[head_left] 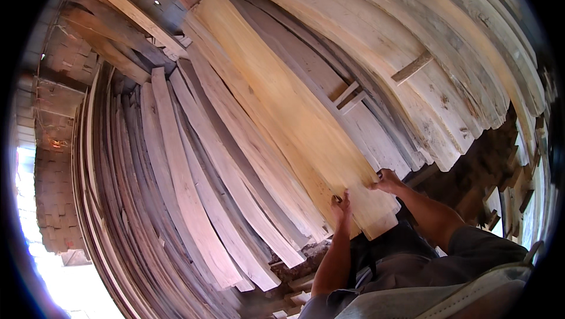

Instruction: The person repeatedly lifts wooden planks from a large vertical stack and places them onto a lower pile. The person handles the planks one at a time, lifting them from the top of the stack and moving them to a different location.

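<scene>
A long pale yellow wooden plank (276, 89) leans up against a stack of many weathered boards. My left hand (341, 206) grips the plank's lower left edge, fingers curled round it. On the plank's lower right edge, my right hand (386, 181) is closed near the bottom corner. Both forearms come up from the lower right. The plank's bottom end (376, 216) hangs just above my dark shirt.
Grey and pinkish boards (182, 189) lean in rows to the left, and wider pale boards (447, 83) to the right. A brick wall (56, 201) stands at the far left beside bright daylight. Dark rubble (294, 269) lies at the boards' feet.
</scene>
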A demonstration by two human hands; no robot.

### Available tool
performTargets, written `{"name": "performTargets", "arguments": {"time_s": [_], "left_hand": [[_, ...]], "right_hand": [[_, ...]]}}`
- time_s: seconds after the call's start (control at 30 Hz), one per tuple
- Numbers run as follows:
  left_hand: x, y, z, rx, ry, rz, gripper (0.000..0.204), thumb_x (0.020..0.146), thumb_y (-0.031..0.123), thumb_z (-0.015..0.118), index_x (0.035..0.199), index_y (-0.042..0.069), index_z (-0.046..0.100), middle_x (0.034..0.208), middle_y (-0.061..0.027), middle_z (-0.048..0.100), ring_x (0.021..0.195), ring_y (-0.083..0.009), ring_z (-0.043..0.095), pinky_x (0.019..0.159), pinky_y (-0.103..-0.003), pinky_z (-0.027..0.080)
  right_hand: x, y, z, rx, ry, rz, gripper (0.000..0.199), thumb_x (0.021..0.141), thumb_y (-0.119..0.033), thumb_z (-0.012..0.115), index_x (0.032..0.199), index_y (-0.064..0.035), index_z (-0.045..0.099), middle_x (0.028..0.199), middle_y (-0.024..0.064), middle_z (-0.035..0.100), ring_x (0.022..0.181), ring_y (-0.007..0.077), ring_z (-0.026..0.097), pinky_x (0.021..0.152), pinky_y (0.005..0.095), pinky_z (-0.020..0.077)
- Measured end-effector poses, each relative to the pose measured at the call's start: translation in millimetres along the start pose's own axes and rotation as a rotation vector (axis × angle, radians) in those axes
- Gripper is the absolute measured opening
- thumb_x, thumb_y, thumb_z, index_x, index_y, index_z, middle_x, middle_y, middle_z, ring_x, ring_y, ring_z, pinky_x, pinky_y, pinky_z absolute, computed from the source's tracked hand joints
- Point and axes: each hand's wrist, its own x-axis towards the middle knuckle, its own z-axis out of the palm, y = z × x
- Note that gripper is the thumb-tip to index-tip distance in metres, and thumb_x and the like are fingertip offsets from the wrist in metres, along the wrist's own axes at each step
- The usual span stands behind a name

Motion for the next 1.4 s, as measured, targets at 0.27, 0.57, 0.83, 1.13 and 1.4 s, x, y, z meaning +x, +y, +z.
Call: {"name": "performTargets", "arguments": {"time_s": [0.27, 0.57, 0.83, 1.13, 1.4], "left_hand": [[-38, 15, -11, -0.555, 0.109, -0.053, 0.056, 0.087, 0.050, 0.070, 0.100, -0.004, 0.064, 0.085, -0.0094, 0.066, 0.073, -0.0204, 0.057, 0.067, -0.037, 0.046], [-42, 4, -93, -0.681, 0.009, -0.083, 0.050, 0.092, 0.046, 0.066, 0.092, -0.004, 0.064, 0.082, -0.0050, 0.063, 0.070, -0.0142, 0.055, 0.062, -0.028, 0.045], [-79, -18, -55, -0.583, 0.031, -0.111, 0.045, 0.095, 0.042, 0.061, 0.097, -0.002, 0.065, 0.084, -0.0043, 0.063, 0.076, -0.0134, 0.056, 0.067, -0.028, 0.046], [-91, 45, 74, -0.465, -0.046, 0.179, 0.086, 0.097, 0.059, 0.046, 0.145, -0.010, 0.028, 0.147, -0.0304, 0.033, 0.135, -0.0413, 0.035, 0.112, -0.045, 0.027], [-76, 141, 58, -0.079, -0.078, 0.284, 0.091, 0.091, 0.060, 0.056, 0.141, -0.013, 0.032, 0.144, -0.0366, 0.031, 0.135, -0.0475, 0.032, 0.112, -0.049, 0.027]], "right_hand": [[-48, -40, -14, -0.012, 0.023, 0.009, 0.074, 0.055, -0.043, 0.089, 0.102, 0.0063, 0.060, 0.097, 0.0187, 0.067, 0.090, 0.0289, 0.065, 0.078, 0.0378, 0.0511], [-85, -76, 41, -0.037, -0.054, -0.049, 0.081, 0.059, -0.041, 0.089, 0.110, 0.0099, 0.052, 0.103, 0.0253, 0.064, 0.097, 0.0365, 0.063, 0.083, 0.0421, 0.0504], [-98, -46, 21, 0.013, -0.104, 0.046, 0.074, 0.053, -0.035, 0.092, 0.104, 0.0057, 0.056, 0.098, 0.0234, 0.064, 0.093, 0.0354, 0.064, 0.081, 0.0419, 0.0508], [-136, -73, -116, -0.247, 0.273, -0.095, 0.072, 0.053, -0.031, 0.087, 0.107, 0.0048, 0.055, 0.106, 0.0244, 0.060, 0.102, 0.0389, 0.059, 0.085, 0.0445, 0.0481], [-174, -111, -93, -0.416, 0.517, -0.226, 0.060, 0.059, -0.024, 0.081, 0.103, 0.0033, 0.052, 0.104, 0.0223, 0.055, 0.101, 0.0408, 0.055, 0.086, 0.0478, 0.0466]]}}
